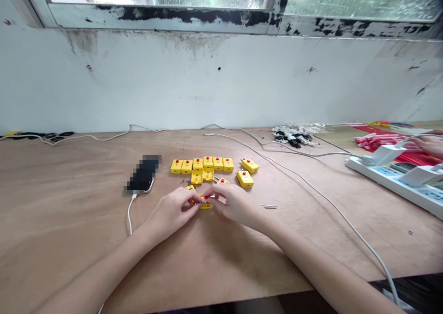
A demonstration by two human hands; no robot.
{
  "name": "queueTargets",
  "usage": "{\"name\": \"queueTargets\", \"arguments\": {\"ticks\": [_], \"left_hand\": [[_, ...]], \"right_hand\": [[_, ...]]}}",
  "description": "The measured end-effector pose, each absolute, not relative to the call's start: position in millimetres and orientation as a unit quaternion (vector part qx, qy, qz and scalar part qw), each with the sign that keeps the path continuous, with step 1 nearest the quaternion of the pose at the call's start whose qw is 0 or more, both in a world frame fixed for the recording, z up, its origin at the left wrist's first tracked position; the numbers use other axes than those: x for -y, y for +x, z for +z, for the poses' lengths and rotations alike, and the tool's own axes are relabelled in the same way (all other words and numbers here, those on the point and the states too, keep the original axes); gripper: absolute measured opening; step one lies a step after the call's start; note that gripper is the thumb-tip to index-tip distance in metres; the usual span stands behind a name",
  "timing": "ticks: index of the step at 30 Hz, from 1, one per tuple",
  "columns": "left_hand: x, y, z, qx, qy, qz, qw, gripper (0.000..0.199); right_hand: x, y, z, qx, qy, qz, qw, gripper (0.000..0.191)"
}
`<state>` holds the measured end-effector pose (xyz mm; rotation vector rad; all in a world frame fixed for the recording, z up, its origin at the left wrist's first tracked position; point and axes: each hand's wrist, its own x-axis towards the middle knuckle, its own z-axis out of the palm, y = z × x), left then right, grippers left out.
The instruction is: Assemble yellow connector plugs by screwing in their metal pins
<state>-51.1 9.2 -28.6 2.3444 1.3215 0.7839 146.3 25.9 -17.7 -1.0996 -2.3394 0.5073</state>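
My left hand [175, 208] is pinched closed at the left edge of an open yellow plug housing [206, 206] on the table. From the other side, my right hand [233, 202] has its fingertips closed at a small red part [206, 197] over the same housing. The fingers hide much of both pieces. Just behind my left fingers lies another yellow piece [190, 189]. Beyond the hands stand a row of yellow plugs with red dots [197, 164] and two open yellow housing halves [197, 177]. Two more plugs with metal pins [245, 179] lie to the right.
Small screws [184, 182] lie behind my left hand, near a phone [142, 175] on a white cable. A thin metal rod [268, 206] is right of my right hand. Farther right are a power strip [398, 180], black and white parts [294, 136] and another person's hand [431, 144].
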Motion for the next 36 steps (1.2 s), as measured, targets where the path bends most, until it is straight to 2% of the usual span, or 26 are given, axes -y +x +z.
{"name": "queueTargets", "arguments": {"ticks": [8,15,22,27,36], "left_hand": [[-9.1,-50.7,-28.6,-0.483,0.808,0.275,0.198,0.011],[-6.8,-49.8,-22.5,-0.487,0.822,0.256,0.144,0.012],[-8.3,-51.7,-24.2,-0.471,0.824,0.262,0.173,0.014],[-10.1,-53.0,-25.7,-0.457,0.844,0.248,0.128,0.011],[-9.5,-52.5,-25.2,-0.433,0.870,0.228,0.068,0.008]], "right_hand": [[-24.7,144.1,-15.6,0.868,-0.396,0.169,0.248,0.023],[-29.6,146.1,-20.5,0.860,-0.402,0.181,0.257,0.021],[-23.5,142.6,-21.4,0.876,-0.380,0.138,0.263,0.017],[-23.7,140.5,-23.2,0.869,-0.402,0.137,0.253,0.012],[-27.0,147.1,-23.5,0.867,-0.415,0.144,0.237,0.017]]}}
